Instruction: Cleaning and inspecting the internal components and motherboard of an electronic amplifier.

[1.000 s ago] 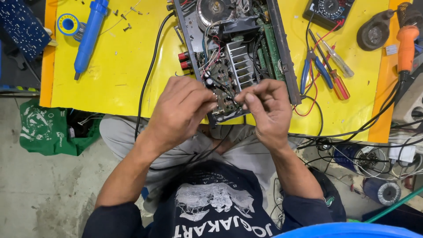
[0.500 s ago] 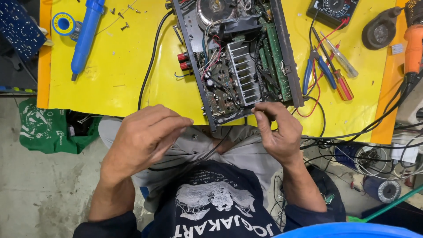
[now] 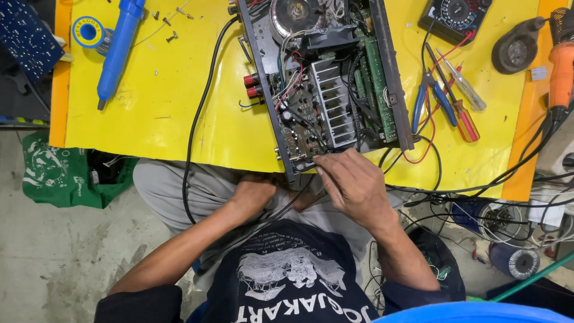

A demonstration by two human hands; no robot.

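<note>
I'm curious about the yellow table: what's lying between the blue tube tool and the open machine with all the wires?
In the head view, between the blue tube tool and the open machine lie small dark screws and a black cable on the yellow mat.

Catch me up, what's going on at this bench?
A seated person is working on an opened electronics chassis lying on a yellow table. The right hand has its fingertips at the near edge of the circuit board. The left hand is in the lap, under the table edge. A multimeter, pliers and screwdrivers lie to the right.
</note>
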